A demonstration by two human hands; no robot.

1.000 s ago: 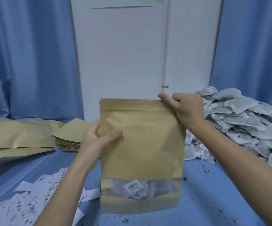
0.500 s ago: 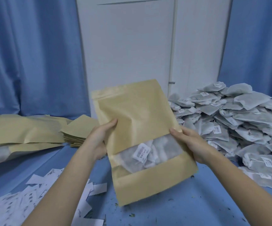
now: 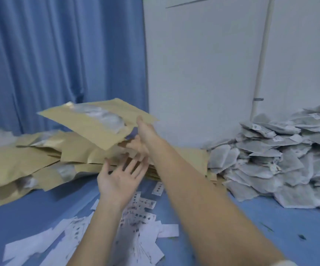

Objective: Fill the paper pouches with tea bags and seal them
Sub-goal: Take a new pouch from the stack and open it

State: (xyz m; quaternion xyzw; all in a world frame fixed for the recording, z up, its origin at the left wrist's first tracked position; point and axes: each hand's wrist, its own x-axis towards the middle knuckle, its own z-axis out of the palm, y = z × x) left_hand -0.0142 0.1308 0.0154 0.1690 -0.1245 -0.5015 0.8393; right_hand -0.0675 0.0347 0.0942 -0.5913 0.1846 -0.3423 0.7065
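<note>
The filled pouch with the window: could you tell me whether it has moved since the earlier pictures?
Yes. The filled pouch has gone from upright at the person's front to nearly flat, up and leftward over the pile of pouches, away from the tea bag heap.

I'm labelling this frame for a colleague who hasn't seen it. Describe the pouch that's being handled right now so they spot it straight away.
Start at the blue curtain on the left and look down to the heap of brown pouches below it. The pouch in question is above that heap, tilted, its edge at the right hand. Unlike the others, it is off the pile with its clear window facing up.
</note>
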